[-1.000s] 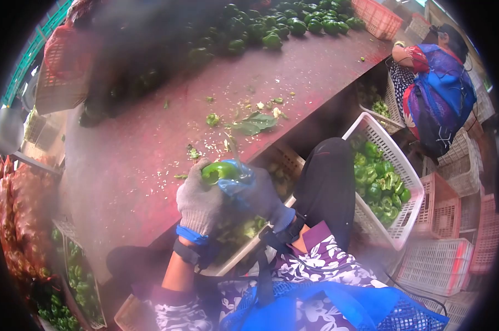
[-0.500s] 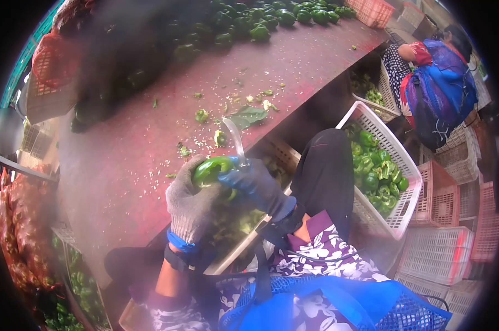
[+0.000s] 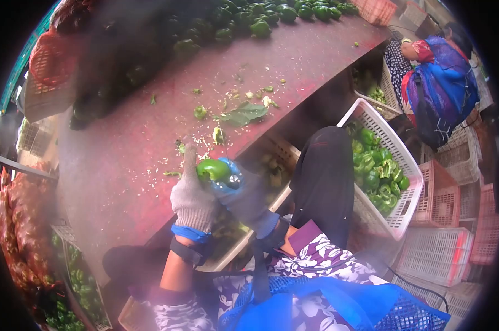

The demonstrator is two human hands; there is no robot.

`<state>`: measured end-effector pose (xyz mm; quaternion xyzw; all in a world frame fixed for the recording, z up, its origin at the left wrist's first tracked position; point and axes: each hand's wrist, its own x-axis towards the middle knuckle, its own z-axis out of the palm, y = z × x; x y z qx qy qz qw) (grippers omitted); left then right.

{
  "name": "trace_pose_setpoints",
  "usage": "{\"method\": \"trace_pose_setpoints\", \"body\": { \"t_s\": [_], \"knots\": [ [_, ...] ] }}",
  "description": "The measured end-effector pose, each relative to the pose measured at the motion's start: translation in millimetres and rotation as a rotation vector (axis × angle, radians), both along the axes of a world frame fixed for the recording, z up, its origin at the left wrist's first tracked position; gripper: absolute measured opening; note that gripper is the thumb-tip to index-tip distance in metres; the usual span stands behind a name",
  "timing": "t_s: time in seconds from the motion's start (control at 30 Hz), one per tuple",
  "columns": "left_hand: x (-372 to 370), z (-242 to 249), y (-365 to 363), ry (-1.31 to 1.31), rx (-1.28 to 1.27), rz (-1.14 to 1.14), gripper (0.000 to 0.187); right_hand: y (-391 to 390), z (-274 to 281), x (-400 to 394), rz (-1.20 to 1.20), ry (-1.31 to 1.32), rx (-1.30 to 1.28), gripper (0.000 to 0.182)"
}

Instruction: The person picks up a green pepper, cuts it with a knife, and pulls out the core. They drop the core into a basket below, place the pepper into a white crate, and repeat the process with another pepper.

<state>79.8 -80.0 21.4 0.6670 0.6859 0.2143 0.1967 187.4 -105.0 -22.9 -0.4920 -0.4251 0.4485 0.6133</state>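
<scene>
Your red tabletop (image 3: 293, 66) carries most of what's left: a big heap of whole green peppers (image 3: 249, 22) along its far edge, running toward the far right corner, looks untouched, so I'd judge you're well short of done. Mid-table there's only trimmings, i.e. a leaf (image 3: 244, 114), bits of stem and seeds scattered toward the near edge. Off the near edge, on your right, the white crate (image 3: 395, 212) holds cut peppers (image 3: 379, 171) w/ open cavities, roughly half full by the look of it, so a fair batch is through already. A second tray (image 3: 271, 165) sits just under the near edge, below your hands, w/ scraps in it; can't tell exactly what. Stacked crates (image 3: 453, 243) wait further right, and another person (image 3: 437, 77) works at the far right corner w/ their own basket. Now the one in hand: your left hand (image 3: 193, 201), grey knit glove, is clamped round the green pepper (image 3: 212, 169), holding it just over the near edge of the tabletop. Your right hand (image 3: 244, 193), blue glove, is closed over a small tool pressed against the pepper's right side; blade itself is hidden, so can't tell how deep it sits. This pepper looks whole on the visible side, so prob. coring is only starting.
</scene>
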Motion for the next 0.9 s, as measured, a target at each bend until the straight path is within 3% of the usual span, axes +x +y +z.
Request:
{"method": "trace_pose_setpoints", "body": {
  "t_s": [0.13, 0.2, 0.3, 0.37, 0.6, 0.7, 0.8, 0.9],
  "knots": [
    [-1, -12, 8, -0.082, 0.065, 0.017, 0.062, 1, 12, 3, -0.041, -0.155, -0.087, 0.035],
    [-7, -18, 13, -0.252, 0.086, 0.024, 0.052, 4, 7, 3, -0.037, -0.074, -0.043, 0.034],
    [-19, -17, 19, -0.282, -0.136, 0.056, 0.035, 6, 9, 5, 0.001, 0.036, -0.072, 0.032],
    [-16, -13, 14, -0.336, -0.105, 0.034, 0.03, 4, 11, 7, 0.015, 0.07, -0.112, 0.03],
    [-19, 2, 5, -0.593, -0.095, -0.113, 0.023, 14, 8, 28, 0.237, 0.176, -0.186, 0.024],
    [-26, 11, 1, -0.626, -0.146, -0.194, 0.022, 19, 8, 37, 0.343, 0.31, -0.164, 0.02],
    [-29, 23, 0, -0.482, -0.166, -0.237, 0.023, 20, 7, 41, 0.385, 0.398, -0.184, 0.016],
    [-24, 22, -7, -0.773, -0.154, -0.176, 0.021, 20, 5, 44, 0.393, 0.419, -0.232, 0.015]
  ]
}}
